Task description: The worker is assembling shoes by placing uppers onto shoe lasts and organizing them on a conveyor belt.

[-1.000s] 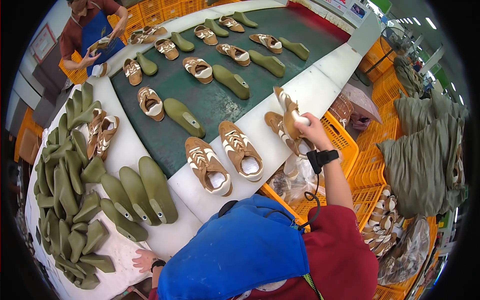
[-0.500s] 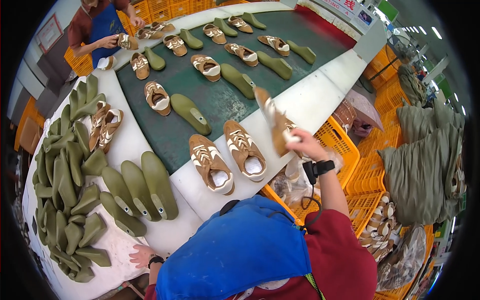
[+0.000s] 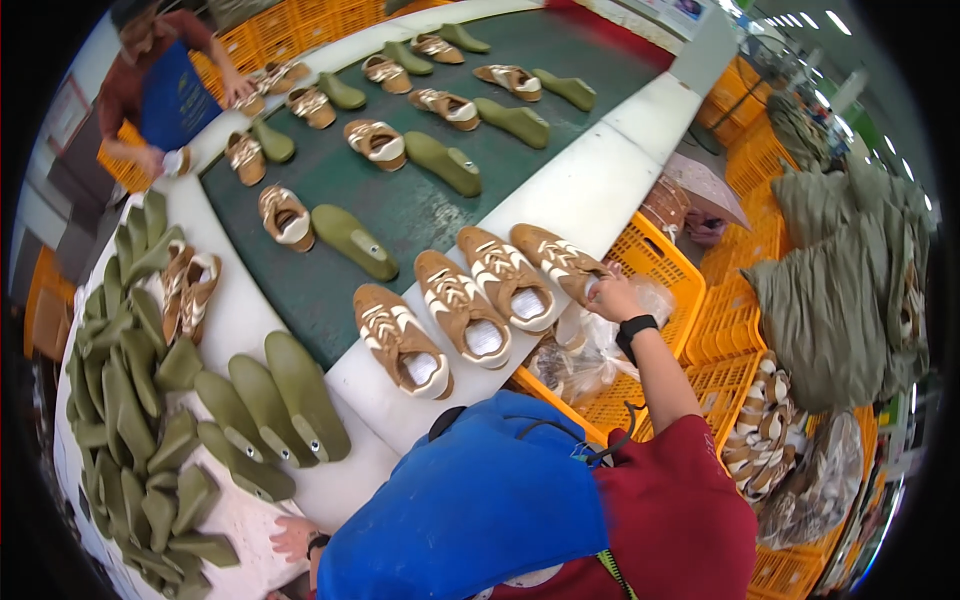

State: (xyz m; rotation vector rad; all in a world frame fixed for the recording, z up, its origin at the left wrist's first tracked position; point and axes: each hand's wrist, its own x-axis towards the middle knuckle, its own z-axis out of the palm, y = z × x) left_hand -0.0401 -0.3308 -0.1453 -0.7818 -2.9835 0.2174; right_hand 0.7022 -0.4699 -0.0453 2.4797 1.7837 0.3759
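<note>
My right hand [image 3: 616, 296] grips the heel of a brown sneaker with white stripes [image 3: 556, 258], the rightmost in a row on the white ledge. To its left stand a second sneaker [image 3: 490, 262], a third [image 3: 446, 291] and another at the row's left end [image 3: 385, 322], toes pointing away and pale linings showing. My left hand [image 3: 292, 538] lies with fingers spread on the white tabletop [image 3: 330, 490], holding nothing. Nearest to it are several olive-green shoe lasts [image 3: 302, 390] side by side.
A heap of green lasts [image 3: 125, 400] covers the left table, beside a sneaker pair [image 3: 190, 290]. Sneakers and lasts stand on the green conveyor belt [image 3: 300, 335]. An orange crate [image 3: 680, 265] with plastic bags is below my right arm. Another person [image 3: 165, 85] works at the far left.
My right hand has brought sneakers down to the ledge; the row has grown from two to several. The far person's hands have moved apart, and my view has shifted slightly.
</note>
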